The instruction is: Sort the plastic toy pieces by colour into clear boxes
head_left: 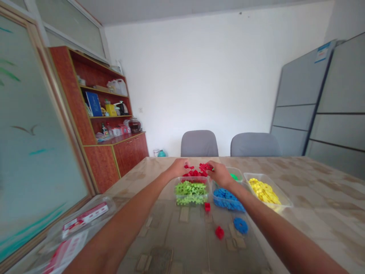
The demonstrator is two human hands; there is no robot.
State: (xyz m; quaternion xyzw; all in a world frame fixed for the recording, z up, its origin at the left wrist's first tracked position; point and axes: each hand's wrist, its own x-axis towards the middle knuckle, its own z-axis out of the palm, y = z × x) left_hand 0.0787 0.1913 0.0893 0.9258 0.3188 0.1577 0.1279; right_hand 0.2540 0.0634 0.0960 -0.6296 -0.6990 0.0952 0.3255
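The left hand (179, 168) half-curls beside the red pieces (196, 173), its hold unclear; the right (220, 175) pinches a few, just behind the light-green pieces (190, 188). They look light, stiff, easiest by the edges

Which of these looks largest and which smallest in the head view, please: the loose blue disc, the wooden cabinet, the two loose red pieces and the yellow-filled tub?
1. Wooden cabinet
2. Yellow-filled tub
3. Blue disc
4. Red pieces: unranked between themselves, as one lies nearer the camera
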